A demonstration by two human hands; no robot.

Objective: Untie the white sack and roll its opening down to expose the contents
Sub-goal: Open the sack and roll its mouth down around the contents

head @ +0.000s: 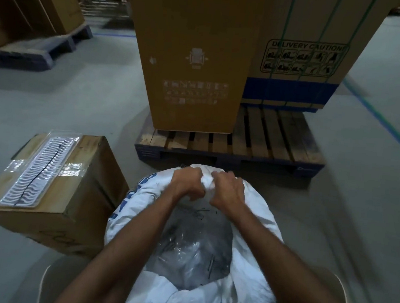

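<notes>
cardboard cartons (194,55) tower on the wooden pallet (254,141) ahead of us. on the floor below us sits the white sack (258,218), mouth open over clear plastic (193,249). our left hand (187,182) and right hand (228,189) both clench its bunched far rim.

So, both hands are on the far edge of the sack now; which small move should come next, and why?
Probably roll that far edge outward and down. The left hand and right hand both grip bunched cloth at the far rim of the white sack, which stands higher there. The mouth is already open, and a clear plastic liner shows inside.
</notes>
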